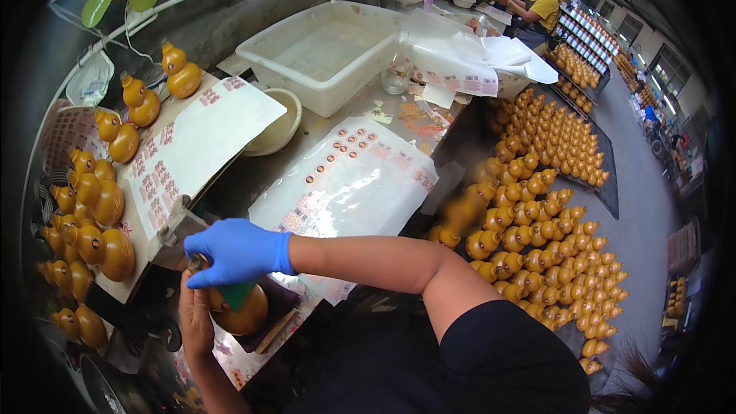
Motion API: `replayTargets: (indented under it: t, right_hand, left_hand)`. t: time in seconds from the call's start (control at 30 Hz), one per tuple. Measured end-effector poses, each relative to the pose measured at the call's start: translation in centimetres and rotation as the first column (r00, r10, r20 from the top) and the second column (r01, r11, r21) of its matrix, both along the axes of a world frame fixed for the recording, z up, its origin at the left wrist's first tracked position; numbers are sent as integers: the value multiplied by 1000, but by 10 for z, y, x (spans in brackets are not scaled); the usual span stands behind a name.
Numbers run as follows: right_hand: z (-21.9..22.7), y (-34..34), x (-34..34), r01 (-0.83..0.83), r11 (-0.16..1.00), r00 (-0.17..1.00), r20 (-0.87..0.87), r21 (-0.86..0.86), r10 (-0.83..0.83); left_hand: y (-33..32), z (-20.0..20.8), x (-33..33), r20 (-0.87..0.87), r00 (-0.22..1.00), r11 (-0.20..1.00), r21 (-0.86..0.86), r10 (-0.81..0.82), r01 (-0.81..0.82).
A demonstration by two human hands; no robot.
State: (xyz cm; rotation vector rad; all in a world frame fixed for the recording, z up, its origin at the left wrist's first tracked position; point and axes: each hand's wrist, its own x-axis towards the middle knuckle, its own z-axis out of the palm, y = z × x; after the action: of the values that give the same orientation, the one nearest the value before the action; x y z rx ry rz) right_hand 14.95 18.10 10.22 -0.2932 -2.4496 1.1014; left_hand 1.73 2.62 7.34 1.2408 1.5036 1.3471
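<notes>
Holding a flat green piece (pixel 236 295) in the gloved right hand (pixel 238 251) over a gourd (pixel 247 317) at the table's (pixel 308 142) near edge — with the bare left hand (pixel 196 323) alongside, too hidden to tell its grip.

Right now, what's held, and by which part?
Right hand: apparently a green piece, by its covered upper end. Left hand: at the top of the orange gourd; whether it grips cannot be told.

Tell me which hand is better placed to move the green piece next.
Probably the right hand: it appears to hold the green piece against the gourd; the left hand is beside the gourd.
</notes>
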Motion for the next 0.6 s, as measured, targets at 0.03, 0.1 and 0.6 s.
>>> replayTargets:
  t: [0.03, 0.1, 0.6]
  right_hand:
    - [-6, -5, 8, 44, 999, 998, -46, 0, -44]
    - [-6, 0, 36, 136, 972, 982, -102, -193, -158]
    - [-48, 328, 364, 889, 205, 267, -100, 409, -958]
  left_hand:
    - [-3, 8, 5, -13, 999, 998, -53, -42, 42]
    - [-4, 11, 6, -92, 991, 994, 25, -101, 104]
    - [-77, 7, -39, -1, 883, 881, -67, 470, -469]
